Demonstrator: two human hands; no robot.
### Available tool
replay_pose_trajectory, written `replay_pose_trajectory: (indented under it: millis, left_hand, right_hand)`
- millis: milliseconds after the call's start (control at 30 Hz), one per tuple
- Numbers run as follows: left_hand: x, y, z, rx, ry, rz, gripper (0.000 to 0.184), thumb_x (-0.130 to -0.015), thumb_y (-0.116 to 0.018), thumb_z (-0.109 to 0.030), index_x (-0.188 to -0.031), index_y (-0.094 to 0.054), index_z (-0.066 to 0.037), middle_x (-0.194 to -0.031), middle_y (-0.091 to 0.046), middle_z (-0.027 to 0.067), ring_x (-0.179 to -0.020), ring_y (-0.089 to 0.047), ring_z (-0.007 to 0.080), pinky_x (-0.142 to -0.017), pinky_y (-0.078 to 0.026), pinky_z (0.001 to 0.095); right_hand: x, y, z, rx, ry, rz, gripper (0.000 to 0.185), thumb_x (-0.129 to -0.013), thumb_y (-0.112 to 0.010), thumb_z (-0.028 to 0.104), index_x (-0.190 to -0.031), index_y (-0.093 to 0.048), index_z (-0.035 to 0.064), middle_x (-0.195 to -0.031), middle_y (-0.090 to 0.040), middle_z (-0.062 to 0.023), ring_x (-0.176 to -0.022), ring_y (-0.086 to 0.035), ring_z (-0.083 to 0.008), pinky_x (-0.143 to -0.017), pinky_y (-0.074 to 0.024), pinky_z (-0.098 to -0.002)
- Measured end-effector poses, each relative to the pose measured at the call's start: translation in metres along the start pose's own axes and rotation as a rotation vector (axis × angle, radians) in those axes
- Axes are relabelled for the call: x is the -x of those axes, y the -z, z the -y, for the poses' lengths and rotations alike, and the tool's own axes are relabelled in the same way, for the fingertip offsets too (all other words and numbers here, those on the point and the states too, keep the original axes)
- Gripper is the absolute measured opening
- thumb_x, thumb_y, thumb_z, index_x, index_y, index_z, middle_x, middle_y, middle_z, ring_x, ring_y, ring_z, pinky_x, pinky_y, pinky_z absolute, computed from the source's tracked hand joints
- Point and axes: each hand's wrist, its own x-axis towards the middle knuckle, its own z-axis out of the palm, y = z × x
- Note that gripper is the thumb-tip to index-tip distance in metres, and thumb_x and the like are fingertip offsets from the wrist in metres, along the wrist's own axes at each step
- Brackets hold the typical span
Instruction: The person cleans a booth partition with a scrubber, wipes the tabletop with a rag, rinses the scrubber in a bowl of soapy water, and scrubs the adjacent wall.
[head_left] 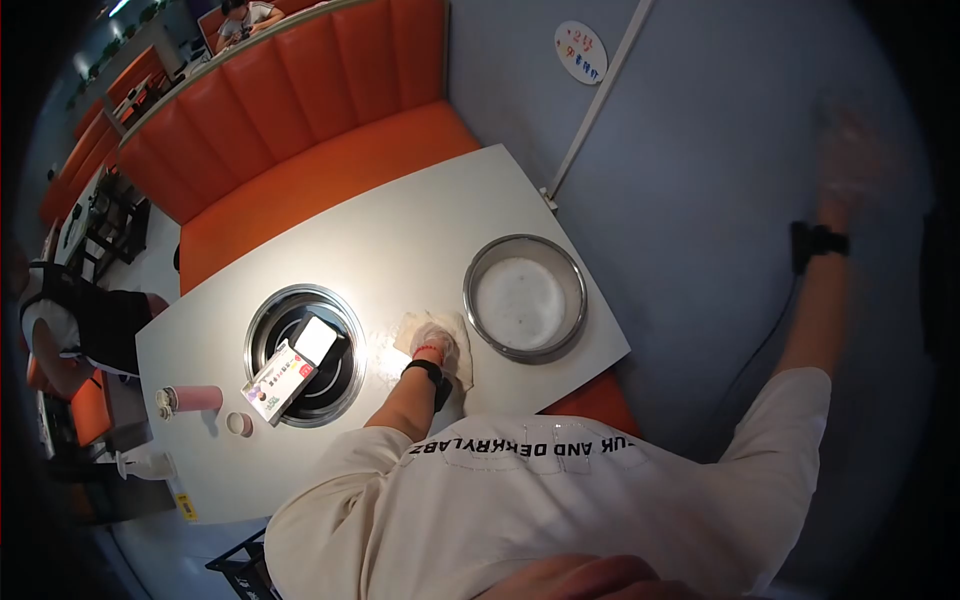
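Note:
My left hand (433, 338), in a thin clear glove with a red band and a black strap at the wrist, presses down on a pale cloth (462, 362) bunched on the white table (330, 235). A round metal-rimmed basin (522, 300) with white, foamy-looking contents stands just right of the cloth. Far off to the right, my right hand (850, 160) is raised in front of the grey-blue wall, holding nothing I can make out. Motion smears its fingers. A black device is strapped to that wrist.
A round cooker (345, 385) is set into the table, with a printed box (282, 382) lying across it. Left of it are a pink bottle (195, 398) and a small cup (239, 424). An orange bench (330, 155) lines the far side. Other people are at the left and back.

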Motion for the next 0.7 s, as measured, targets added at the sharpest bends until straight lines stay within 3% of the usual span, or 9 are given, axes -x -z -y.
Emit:
replay_pose_trajectory:
  millis: [67, 233, 300, 333, 467, 533, 700]
  left_hand:
    - [0.002, 0.011, -0.004, -0.010, -0.002, 0.056, 0.025, -0.082, -0.060, -0.030, -0.086, -0.074, -0.009, -0.089, -0.070, 0.0160, -0.082, -0.067, 0.0311, -0.073, -0.052, 0.0423]
    - [0.008, 0.025, -0.007, -0.022, -0.003, 0.123, 0.026, -0.082, -0.060, -0.030, -0.088, -0.074, -0.009, -0.091, -0.070, 0.0162, -0.084, -0.067, 0.0317, -0.075, -0.052, 0.0426]
    - [0.009, 0.030, -0.007, -0.026, -0.010, 0.141, 0.027, -0.082, -0.060, -0.031, -0.088, -0.074, -0.009, -0.092, -0.070, 0.0163, -0.085, -0.067, 0.0320, -0.075, -0.052, 0.0427]
    - [0.010, 0.031, -0.007, -0.032, -0.012, 0.148, 0.027, -0.082, -0.060, -0.031, -0.089, -0.074, -0.009, -0.092, -0.070, 0.0163, -0.086, -0.067, 0.0321, -0.076, -0.052, 0.0427]
    - [0.010, 0.033, -0.009, -0.028, -0.020, 0.169, 0.028, -0.082, -0.060, -0.031, -0.090, -0.074, -0.009, -0.093, -0.070, 0.0164, -0.087, -0.067, 0.0326, -0.077, -0.052, 0.0429]
    - [0.011, 0.033, -0.009, -0.027, -0.028, 0.181, 0.028, -0.082, -0.060, -0.031, -0.091, -0.074, -0.009, -0.094, -0.070, 0.0165, -0.088, -0.066, 0.0329, -0.078, -0.052, 0.0430]
    - [0.010, 0.030, -0.001, -0.052, -0.084, 0.213, 0.029, -0.081, -0.060, -0.032, -0.093, -0.073, -0.009, -0.096, -0.070, 0.0167, -0.090, -0.066, 0.0335, -0.079, -0.052, 0.0432]
  right_hand:
    - [0.047, -0.022, 0.059, -0.170, 0.123, 0.149, 0.024, -0.096, -0.048, 0.021, -0.109, -0.064, 0.0083, -0.115, -0.063, -0.0100, -0.108, -0.060, -0.0249, -0.092, -0.0489, -0.0386]
    - [0.103, -0.020, 0.091, -0.328, 0.391, 0.382, 0.025, -0.096, -0.049, 0.019, -0.114, -0.062, 0.0083, -0.119, -0.061, -0.0113, -0.115, -0.056, -0.0264, -0.098, -0.0460, -0.0391]
    - [0.063, -0.003, 0.062, -0.067, 0.137, 0.374, 0.030, -0.095, -0.057, 0.027, -0.121, -0.060, 0.0119, -0.124, -0.059, -0.0106, -0.120, -0.052, -0.0267, -0.106, -0.0404, -0.0393]
    - [0.046, 0.012, 0.035, 0.103, 0.132, 0.169, 0.029, -0.093, -0.059, 0.026, -0.120, -0.063, 0.0144, -0.124, -0.060, -0.0109, -0.118, -0.054, -0.0274, -0.103, -0.0428, -0.0393]
    - [0.002, -0.008, -0.080, 0.000, -0.062, -0.054, 0.029, -0.094, -0.057, 0.026, -0.120, -0.064, 0.0149, -0.122, -0.060, -0.0113, -0.115, -0.055, -0.0269, -0.100, -0.0442, -0.0380]
    - [0.022, 0.002, -0.062, 0.007, -0.060, -0.039, 0.029, -0.095, -0.056, 0.026, -0.119, -0.064, 0.0140, -0.120, -0.061, -0.0111, -0.111, -0.056, -0.0258, -0.096, -0.0452, -0.0372]
    - [0.142, -0.016, 0.059, -0.245, 0.185, 0.313, 0.028, -0.095, -0.056, 0.026, -0.118, -0.062, 0.0117, -0.113, -0.062, -0.0106, -0.102, -0.058, -0.0229, -0.086, -0.0477, -0.0352]
